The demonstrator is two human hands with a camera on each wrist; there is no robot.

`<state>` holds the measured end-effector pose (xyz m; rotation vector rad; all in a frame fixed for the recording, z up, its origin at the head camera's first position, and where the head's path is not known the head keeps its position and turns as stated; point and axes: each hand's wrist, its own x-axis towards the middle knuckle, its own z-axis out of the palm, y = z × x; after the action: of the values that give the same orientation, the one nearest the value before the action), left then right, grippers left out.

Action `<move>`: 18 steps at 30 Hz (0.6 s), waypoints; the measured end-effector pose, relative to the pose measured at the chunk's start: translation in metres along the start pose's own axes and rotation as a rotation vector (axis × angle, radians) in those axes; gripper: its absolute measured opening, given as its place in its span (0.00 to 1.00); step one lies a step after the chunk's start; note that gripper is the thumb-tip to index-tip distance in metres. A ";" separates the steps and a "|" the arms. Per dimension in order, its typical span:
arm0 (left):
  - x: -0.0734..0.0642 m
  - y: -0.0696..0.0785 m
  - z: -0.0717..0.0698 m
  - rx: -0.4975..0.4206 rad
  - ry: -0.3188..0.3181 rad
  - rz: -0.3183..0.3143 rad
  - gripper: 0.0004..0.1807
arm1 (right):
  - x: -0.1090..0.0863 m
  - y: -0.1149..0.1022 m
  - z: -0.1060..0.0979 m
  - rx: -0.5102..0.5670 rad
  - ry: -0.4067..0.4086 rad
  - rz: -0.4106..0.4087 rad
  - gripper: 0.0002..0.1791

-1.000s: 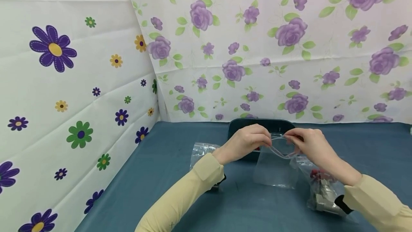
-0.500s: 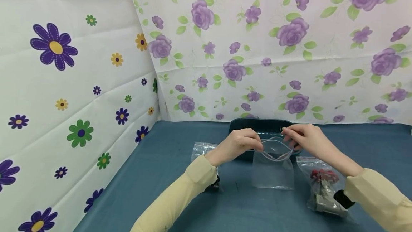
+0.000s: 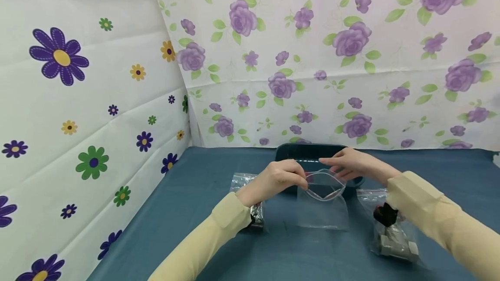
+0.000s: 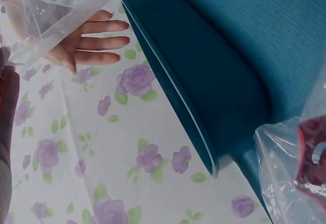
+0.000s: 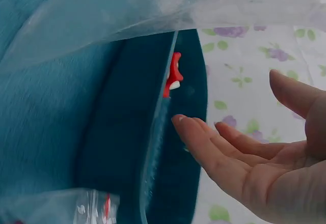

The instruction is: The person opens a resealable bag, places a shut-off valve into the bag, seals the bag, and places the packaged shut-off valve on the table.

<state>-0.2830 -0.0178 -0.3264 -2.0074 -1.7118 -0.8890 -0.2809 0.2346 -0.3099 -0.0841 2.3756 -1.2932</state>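
My left hand (image 3: 275,180) pinches one side of the mouth of a clear zip bag (image 3: 322,214). The bag hangs down with its mouth gaping, and I see nothing inside it. Over the dark teal bin (image 3: 302,151), beyond the bag, my right hand (image 3: 351,162) reaches with fingers straight and spread, holding nothing. In the right wrist view that hand (image 5: 254,168) is at the bin's rim, near a red handwheel-like part (image 5: 174,76) inside. Most of the bin's contents are hidden.
A bagged metal valve (image 3: 396,244) lies on the blue tablecloth (image 3: 312,259) at the right, partly under the right sleeve. Another bag with a metal part (image 3: 255,222) lies at the left, partly behind the left arm. Flowered cloth (image 3: 254,55) hangs behind the bin.
My right hand has let go of the bag's mouth and moved left over the bin. My left hand has shifted left and slightly down, still pinching the bag, whose mouth has widened.
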 end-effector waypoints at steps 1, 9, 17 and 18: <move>-0.001 0.001 -0.001 0.003 0.001 0.001 0.10 | 0.003 0.000 0.001 0.023 -0.008 0.007 0.44; -0.007 0.009 -0.006 0.021 -0.004 0.028 0.07 | 0.025 0.000 0.014 0.092 -0.007 0.043 0.30; -0.011 0.013 -0.009 0.046 -0.029 0.019 0.10 | 0.043 0.001 0.026 0.002 0.026 0.066 0.24; -0.011 0.013 -0.009 0.046 -0.035 0.015 0.10 | 0.044 0.001 0.028 -0.006 0.031 0.067 0.24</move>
<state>-0.2727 -0.0346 -0.3256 -2.0144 -1.7177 -0.8071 -0.3098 0.2019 -0.3391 0.0139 2.3869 -1.2645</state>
